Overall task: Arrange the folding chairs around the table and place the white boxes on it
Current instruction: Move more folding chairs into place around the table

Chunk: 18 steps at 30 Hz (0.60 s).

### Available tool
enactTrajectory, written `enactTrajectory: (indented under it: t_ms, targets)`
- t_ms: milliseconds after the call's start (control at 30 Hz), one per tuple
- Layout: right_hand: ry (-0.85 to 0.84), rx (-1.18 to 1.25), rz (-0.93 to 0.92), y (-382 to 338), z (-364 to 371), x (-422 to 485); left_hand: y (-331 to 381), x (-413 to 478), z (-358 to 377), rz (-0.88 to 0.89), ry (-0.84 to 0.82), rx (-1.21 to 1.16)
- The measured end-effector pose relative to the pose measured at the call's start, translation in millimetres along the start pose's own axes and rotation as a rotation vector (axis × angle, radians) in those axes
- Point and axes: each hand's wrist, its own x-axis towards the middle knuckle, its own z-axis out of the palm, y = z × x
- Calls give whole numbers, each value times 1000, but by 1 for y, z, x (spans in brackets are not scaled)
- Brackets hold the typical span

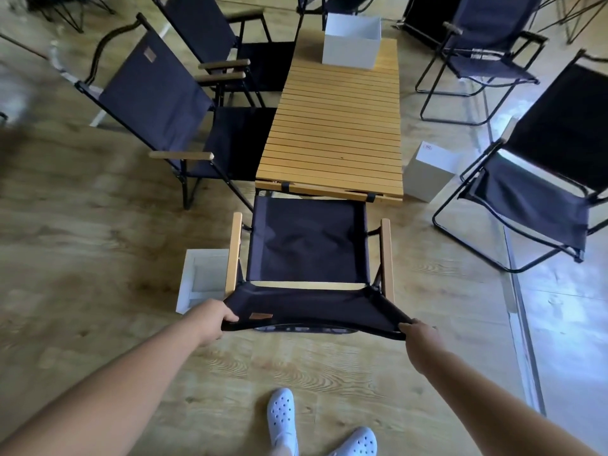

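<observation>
Folding chair (306, 245), dark fabric, wooden armrests, at centre of frame, seat facing the near short end of the table (335, 126) and just beside it. Left hand (214, 319) grips the left corner of the backrest's top edge, fingers curled over the fabric. Right hand (419, 332) grips the right corner the same way. Fabric pulled taut between them.

Table: slatted wood, running from centre toward top of frame. Open white box (350, 44) sits on its far end. Second white box (427, 172) on the floor, right of the table's near corner, between table and a chair. Third white box (200, 278), open side up, on the floor touching or just beside the held chair's left armrest.

Left-side chair (158, 100) and another behind it (204, 31) stand along the table's left edge, seats toward it. Right-side chair (543, 179) and a farther one (487, 44) stand apart from the table's right edge.

White clogs (283, 416) at bottom centre, on wood-pattern floor
</observation>
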Motion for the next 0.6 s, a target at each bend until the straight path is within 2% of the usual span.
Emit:
enactTrajectory:
  t_ms: [167, 400, 600]
  targets:
    - [-12, -4, -7, -17, 15, -13, -22, -8, 0, -14, -4, -11]
    - [-210, -87, -2, -23, 11, -25, -29, -20, 7, 20, -41, -27]
    - [-220, -36, 30, -21, 12, -36, -20, -20, -3, 6, -63, 4]
